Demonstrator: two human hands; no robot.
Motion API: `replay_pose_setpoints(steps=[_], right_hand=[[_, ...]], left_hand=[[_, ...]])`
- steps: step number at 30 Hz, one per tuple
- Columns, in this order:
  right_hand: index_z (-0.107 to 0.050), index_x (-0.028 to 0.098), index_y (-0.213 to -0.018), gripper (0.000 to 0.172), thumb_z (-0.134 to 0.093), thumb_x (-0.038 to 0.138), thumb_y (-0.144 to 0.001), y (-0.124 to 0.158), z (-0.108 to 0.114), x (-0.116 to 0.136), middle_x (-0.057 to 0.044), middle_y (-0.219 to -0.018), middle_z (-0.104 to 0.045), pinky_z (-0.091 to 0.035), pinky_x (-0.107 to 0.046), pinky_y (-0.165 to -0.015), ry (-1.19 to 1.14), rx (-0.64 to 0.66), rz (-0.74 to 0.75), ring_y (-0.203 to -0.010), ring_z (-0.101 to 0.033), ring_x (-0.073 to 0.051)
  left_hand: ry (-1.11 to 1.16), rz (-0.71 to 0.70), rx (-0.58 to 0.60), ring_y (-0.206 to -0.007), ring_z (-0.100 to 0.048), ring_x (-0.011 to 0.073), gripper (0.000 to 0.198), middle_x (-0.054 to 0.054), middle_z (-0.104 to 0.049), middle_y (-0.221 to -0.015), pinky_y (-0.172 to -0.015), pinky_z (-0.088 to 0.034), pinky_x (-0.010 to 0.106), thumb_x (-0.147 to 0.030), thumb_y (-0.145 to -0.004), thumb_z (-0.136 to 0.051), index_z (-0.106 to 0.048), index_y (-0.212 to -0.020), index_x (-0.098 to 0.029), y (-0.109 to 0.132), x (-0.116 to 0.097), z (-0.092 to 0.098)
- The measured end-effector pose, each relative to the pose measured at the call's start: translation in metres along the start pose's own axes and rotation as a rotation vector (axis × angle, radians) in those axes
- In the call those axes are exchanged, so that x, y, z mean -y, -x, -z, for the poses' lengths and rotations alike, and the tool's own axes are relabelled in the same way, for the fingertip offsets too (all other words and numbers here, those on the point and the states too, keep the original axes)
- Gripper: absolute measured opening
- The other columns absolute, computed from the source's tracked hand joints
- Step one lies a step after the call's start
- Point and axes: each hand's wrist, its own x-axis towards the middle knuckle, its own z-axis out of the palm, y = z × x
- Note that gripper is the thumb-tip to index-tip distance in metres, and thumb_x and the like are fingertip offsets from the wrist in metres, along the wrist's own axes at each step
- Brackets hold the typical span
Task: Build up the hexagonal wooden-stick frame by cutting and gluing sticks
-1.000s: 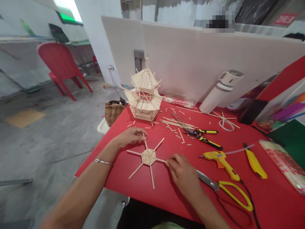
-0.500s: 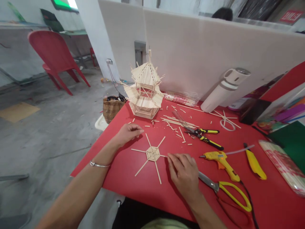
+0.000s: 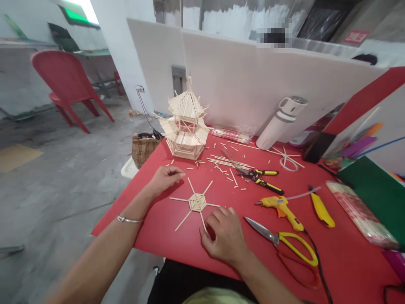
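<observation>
Right at the near edge of the red table (image 3: 158, 236), both hands are well apart from each other: the left hand (image 3: 166, 179) has its thumb and fingers drawn in close just beside the upper-left spoke, nothing visible in them, though I can't tell if the fingertips meet. The right hand (image 3: 224, 234) is curled with thumb and fingers parted around the tip of the lower-right spoke; can't say if it's actually touching. The stick star (image 3: 197, 202), six spokes round a hexagonal hub of ringed sticks, lies flat between them. My two cents: handle it with light fingertips, and steady it close to the hub, cos long thin spokes like that probably lever on the joints if you push at the tips. Keep it flat and eyeball the gaps between spokes from straight above. Farther out, the offcuts (image 3: 233, 177) and loose sticks (image 3: 230, 162) sit beyond it, so I'd keep crumbs from getting underneath. The scissors (image 3: 276, 240), glue gun (image 3: 275, 202) and cutters (image 3: 253, 174) are off to the right, so watch your sleeve on that cord. And mind the stick pagoda (image 3: 186, 122) at the back left, it looks knockable.
</observation>
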Motion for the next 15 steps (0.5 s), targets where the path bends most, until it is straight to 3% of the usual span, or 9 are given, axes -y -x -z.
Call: replay_pose_setpoints(steps=[7, 15], right_hand=[[-0.054, 0.019, -0.070, 0.015, -0.058, 0.024, -0.084, -0.0015, -0.0045, 0.0032, -0.002, -0.070, -0.054, -0.024, -0.034, -0.068, 0.023, -0.083, 0.017, -0.072, -0.045, -0.016], [-0.053, 0.019, -0.069, 0.017, -0.057, 0.023, -0.085, 0.0002, -0.0086, 0.0043, -0.002, -0.070, -0.053, -0.024, -0.034, -0.068, 0.002, -0.105, 0.004, -0.071, -0.044, -0.016]], left_hand=[[0.002, -0.015, -0.065, -0.045, -0.042, 0.0080, 0.031, -0.001, -0.056, -0.051, -0.045, -0.030, 0.022, -0.044, -0.066, -0.076, -0.071, -0.068, -0.014, -0.0021, 0.0079, 0.0024], [-0.003, 0.000, -0.086, -0.044, -0.042, 0.0079, 0.034, -0.002, -0.055, -0.050, -0.047, -0.031, 0.022, -0.047, -0.066, -0.074, -0.069, -0.067, -0.013, -0.0023, 0.0101, 0.0028]])
